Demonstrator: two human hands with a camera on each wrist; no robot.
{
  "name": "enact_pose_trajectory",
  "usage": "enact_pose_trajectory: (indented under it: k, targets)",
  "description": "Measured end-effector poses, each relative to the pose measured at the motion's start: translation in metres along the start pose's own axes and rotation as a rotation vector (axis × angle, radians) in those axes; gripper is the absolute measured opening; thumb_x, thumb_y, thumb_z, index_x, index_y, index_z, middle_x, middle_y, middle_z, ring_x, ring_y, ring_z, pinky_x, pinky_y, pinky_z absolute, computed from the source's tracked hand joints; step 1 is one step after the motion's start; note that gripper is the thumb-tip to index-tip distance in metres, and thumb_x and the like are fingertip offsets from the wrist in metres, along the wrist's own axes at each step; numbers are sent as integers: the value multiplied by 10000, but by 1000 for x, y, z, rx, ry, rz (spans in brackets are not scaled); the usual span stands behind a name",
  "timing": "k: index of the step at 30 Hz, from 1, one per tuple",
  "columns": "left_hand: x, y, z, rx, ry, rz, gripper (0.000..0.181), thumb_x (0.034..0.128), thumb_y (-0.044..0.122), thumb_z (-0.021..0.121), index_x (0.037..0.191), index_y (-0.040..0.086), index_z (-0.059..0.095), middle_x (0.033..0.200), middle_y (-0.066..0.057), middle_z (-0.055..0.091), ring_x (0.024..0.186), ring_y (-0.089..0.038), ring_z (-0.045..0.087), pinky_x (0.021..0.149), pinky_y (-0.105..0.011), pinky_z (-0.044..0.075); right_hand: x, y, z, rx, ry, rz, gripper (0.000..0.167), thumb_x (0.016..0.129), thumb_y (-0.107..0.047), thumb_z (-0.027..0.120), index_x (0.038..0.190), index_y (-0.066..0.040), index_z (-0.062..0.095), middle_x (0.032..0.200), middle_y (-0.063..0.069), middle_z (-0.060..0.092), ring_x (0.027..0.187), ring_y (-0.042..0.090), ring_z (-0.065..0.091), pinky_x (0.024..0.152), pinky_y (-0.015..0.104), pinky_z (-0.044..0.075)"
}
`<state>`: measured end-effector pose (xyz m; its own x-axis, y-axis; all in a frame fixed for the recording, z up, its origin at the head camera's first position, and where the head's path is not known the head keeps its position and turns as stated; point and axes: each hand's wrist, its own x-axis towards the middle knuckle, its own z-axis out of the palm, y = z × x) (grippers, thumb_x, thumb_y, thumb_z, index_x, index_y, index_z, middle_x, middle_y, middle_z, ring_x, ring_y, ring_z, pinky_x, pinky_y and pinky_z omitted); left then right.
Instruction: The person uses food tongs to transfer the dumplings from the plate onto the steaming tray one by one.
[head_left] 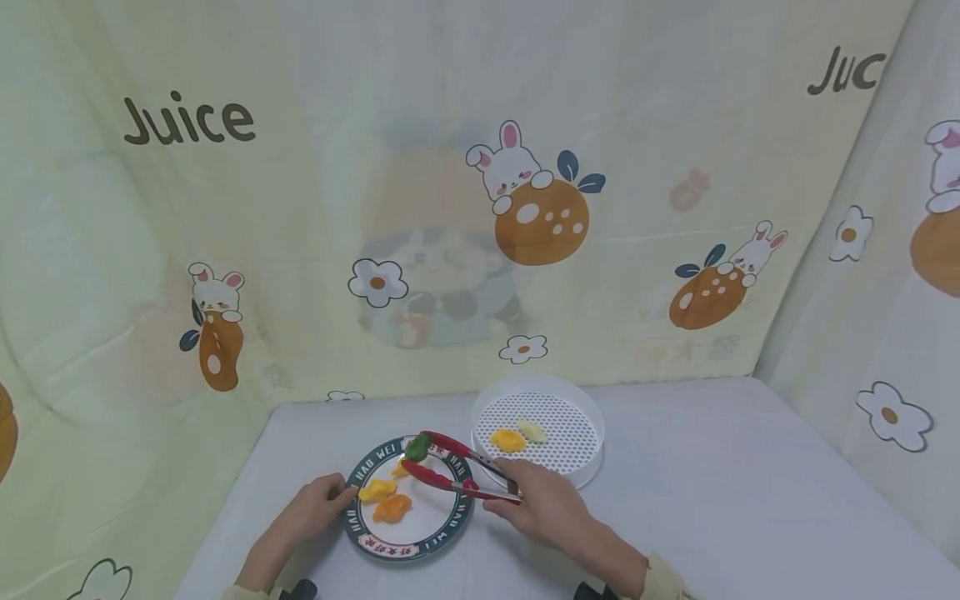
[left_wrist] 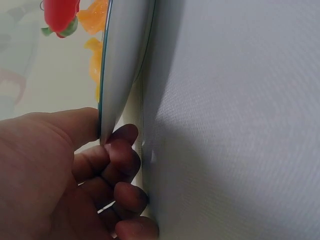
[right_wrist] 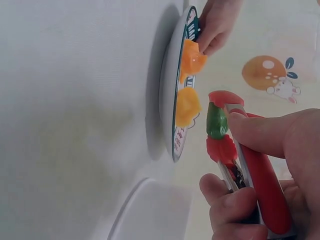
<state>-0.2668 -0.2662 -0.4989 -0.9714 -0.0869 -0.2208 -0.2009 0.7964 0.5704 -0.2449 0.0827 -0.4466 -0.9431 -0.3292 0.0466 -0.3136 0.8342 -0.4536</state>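
Observation:
With its thumb above and fingers below, my left hand point(head_left: 318, 507) pinches the left rim of a round plate point(head_left: 450, 529) with a dark green patterned border. On the plate lie several yellow and orange dumpling-shaped pieces, among them an orange piece point(head_left: 392, 508) and a yellow piece point(head_left: 377, 490). My right hand point(head_left: 546, 506) grips red-and-silver tongs point(head_left: 450, 482). Between the red tips of the tongs is a green dumpling-shaped piece point(right_wrist: 216, 121), held above the plate's far side. The left wrist view shows the plate's rim point(left_wrist: 103, 75) between thumb and fingers point(left_wrist: 125, 155).
Behind my right hand stands a round white perforated tray point(head_left: 585, 458), holding a yellow piece point(head_left: 507, 440) and a pale piece point(head_left: 532, 431). A white cloth covers the table point(head_left: 712, 483). Printed curtains point(head_left: 637, 208) hang behind and at both sides.

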Motion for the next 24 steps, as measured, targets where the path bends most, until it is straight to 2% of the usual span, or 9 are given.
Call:
enact_pose_trajectory:
  k: [5, 18, 21, 24]
  targets:
    - [0, 0, 0, -3, 2, 0, 252, 1010, 281, 588, 834, 105, 552, 743, -23, 528, 710, -162, 484, 624, -296, 399, -1, 0, -1, 4, -9, 27, 588, 827, -501, 780, 1314, -207, 629, 804, -89, 535, 745, 98, 486, 595, 251, 391]
    - [0, 0, -2, 4, -3, 0, 255, 1009, 292, 588, 835, 108, 561, 745, -26, 535, 714, -163, 492, 623, -297, 407, -3, 18, -14, -33, 56, 43, 586, 824, -497, 783, 1316, -215, 634, 824, -104, 550, 757, 93, 482, 608, 268, 380]
    - [0, 0, -1, 2, -7, -6, 252, 1008, 293, 588, 839, 107, 566, 750, -28, 542, 718, -164, 496, 626, -298, 410, -4, 24, -19, -39, 76, 57, 614, 829, -491, 781, 1346, -198, 625, 921, -87, 619, 801, 98, 497, 654, 294, 408]
    - [0, 0, -1, 2, -7, -14, 253, 1009, 296, 585, 841, 106, 566, 754, -29, 547, 716, -163, 496, 626, -294, 414, -4, 32, -24, -47, 81, 86, 635, 841, -500, 767, 1371, -187, 611, 1104, -40, 681, 882, 110, 541, 759, 345, 489]
